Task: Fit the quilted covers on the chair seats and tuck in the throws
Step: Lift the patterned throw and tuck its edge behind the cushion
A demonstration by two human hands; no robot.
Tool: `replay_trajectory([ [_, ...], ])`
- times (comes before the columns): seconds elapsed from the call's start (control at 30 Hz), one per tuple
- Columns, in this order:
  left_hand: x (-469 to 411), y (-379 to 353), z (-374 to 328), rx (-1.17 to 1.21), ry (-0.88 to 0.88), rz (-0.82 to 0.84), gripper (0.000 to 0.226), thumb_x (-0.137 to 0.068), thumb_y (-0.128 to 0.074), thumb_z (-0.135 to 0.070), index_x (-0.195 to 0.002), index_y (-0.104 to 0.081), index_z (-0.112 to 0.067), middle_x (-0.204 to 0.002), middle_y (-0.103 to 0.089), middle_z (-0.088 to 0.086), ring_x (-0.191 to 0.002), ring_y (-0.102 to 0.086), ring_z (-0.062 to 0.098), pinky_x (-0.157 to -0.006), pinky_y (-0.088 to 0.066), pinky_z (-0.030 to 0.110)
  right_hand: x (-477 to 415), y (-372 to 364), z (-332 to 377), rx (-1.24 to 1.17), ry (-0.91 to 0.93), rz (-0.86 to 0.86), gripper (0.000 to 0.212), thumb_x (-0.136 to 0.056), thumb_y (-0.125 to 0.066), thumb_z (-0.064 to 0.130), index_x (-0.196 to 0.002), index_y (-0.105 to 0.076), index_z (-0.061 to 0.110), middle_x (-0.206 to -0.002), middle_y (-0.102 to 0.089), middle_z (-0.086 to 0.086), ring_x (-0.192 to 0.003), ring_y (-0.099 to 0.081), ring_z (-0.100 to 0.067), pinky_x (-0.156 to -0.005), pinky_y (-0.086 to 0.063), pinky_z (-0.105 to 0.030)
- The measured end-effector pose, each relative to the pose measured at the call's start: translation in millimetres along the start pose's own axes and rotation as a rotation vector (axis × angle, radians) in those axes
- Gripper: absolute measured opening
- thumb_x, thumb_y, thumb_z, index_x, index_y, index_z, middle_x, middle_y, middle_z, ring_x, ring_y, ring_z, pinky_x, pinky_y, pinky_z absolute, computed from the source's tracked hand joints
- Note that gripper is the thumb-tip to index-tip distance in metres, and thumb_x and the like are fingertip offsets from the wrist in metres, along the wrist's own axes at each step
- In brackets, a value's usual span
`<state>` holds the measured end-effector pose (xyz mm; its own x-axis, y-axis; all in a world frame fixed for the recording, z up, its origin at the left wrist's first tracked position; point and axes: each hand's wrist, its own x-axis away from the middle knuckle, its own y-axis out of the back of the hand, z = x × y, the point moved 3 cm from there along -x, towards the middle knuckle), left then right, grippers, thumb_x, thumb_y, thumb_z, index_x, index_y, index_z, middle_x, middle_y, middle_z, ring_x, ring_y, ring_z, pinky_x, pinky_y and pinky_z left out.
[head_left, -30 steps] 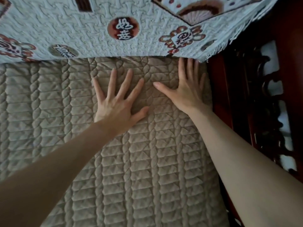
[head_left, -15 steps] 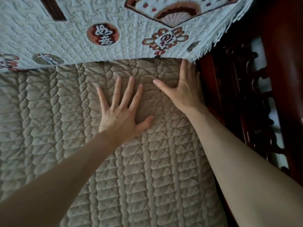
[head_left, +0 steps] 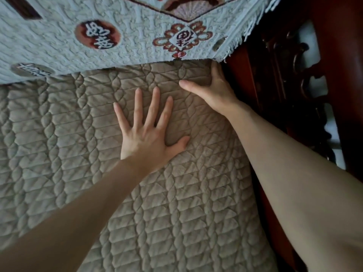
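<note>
Head view | one beige quilted seat cover [head_left: 176, 213] lies flat on the seat; probably soft, light, best gripped at its edges | one pale-blue fringed woven throw [head_left: 127, 46] overhangs its far edge | left hand [head_left: 149, 134] spread flat on cover | right hand [head_left: 216, 91] presses its far-right corner beside dark-red carved wooden frame [head_left: 284, 79], fingertips hidden

Dim soft daylight; wide-angle bending, blurred edges.

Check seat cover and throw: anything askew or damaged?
Nothing stands out. The quilted cover lies flat under the left hand; the right hand presses its back corner beside the wooden frame; the fringed throw hangs over its rear edge.
</note>
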<state>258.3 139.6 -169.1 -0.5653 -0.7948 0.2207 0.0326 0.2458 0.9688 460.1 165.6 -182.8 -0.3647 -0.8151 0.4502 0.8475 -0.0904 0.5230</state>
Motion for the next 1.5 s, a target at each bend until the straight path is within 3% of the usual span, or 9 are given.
replay_trajectory([
  [0.27,61,-5,-34,0.119,-0.078,-0.015,0.089,-0.086,-0.027,-0.074,-0.154,-0.02,-0.017,-0.162,-0.009,0.011,-0.149,-0.002,0.03,-0.111,0.001,0.069,78,-3,-21,0.145,0.03,-0.049,0.099,-0.088,-0.055,0.061,-0.155,0.003,0.017,-0.163,0.009,0.002,-0.148,0.007,-0.007,-0.117,0.005,-0.023],
  [0.5,63,-20,-44,0.053,-0.048,0.029,0.089,-0.085,-0.022,-0.076,-0.154,-0.016,-0.02,-0.162,-0.008,0.011,-0.149,-0.003,0.031,-0.11,0.0,0.071,70,-3,-41,-0.002,-0.04,0.003,0.103,-0.082,-0.06,0.065,-0.156,0.0,0.024,-0.163,0.0,0.007,-0.148,-0.005,-0.007,-0.119,-0.006,-0.026],
  [0.63,65,-22,-44,0.041,-0.039,0.032,0.088,-0.086,-0.021,-0.076,-0.154,-0.016,-0.02,-0.162,-0.008,0.01,-0.149,-0.001,0.03,-0.111,0.001,0.07,71,-6,-43,-0.035,-0.044,0.005,0.099,-0.085,-0.058,0.062,-0.156,-0.001,0.023,-0.163,-0.001,0.006,-0.148,-0.005,-0.007,-0.115,-0.005,-0.021],
  [0.77,80,-12,-49,0.11,-0.028,0.021,0.085,-0.088,-0.026,-0.071,-0.153,-0.021,-0.016,-0.161,-0.012,0.011,-0.149,-0.005,0.03,-0.112,-0.001,0.068,106,-6,-39,0.11,0.03,-0.089,0.087,-0.094,-0.043,0.058,-0.155,0.0,0.015,-0.163,0.004,-0.001,-0.148,0.003,-0.008,-0.121,0.0,-0.026],
  [0.93,139,-22,-68,0.102,-0.09,0.047,0.088,-0.085,-0.033,-0.071,-0.152,-0.024,-0.015,-0.16,-0.014,0.014,-0.148,-0.01,0.032,-0.111,-0.005,0.07,186,-19,-73,0.295,0.045,-0.097,0.088,-0.089,-0.025,0.07,-0.154,0.006,0.02,-0.162,0.01,0.007,-0.143,0.014,0.004,-0.118,0.007,-0.022],
  [1.23,137,-36,-73,0.031,-0.075,0.047,0.091,-0.085,-0.025,-0.075,-0.154,-0.013,-0.018,-0.162,-0.007,0.012,-0.149,-0.002,0.032,-0.112,0.005,0.067,173,-19,-89,0.04,-0.041,-0.102,0.083,-0.092,-0.048,0.058,-0.155,-0.004,0.026,-0.163,-0.001,0.009,-0.147,-0.002,-0.002,-0.12,-0.004,-0.026],
  [1.5,196,-41,-68,0.04,-0.209,0.07,0.087,-0.086,-0.028,-0.072,-0.152,-0.024,-0.016,-0.16,-0.017,0.011,-0.148,-0.01,0.033,-0.111,-0.004,0.069,280,-24,-118,0.214,-0.122,-0.084,0.092,-0.089,-0.042,0.068,-0.154,0.005,0.025,-0.163,0.006,0.007,-0.147,0.004,-0.002,-0.122,-0.002,-0.031],
])
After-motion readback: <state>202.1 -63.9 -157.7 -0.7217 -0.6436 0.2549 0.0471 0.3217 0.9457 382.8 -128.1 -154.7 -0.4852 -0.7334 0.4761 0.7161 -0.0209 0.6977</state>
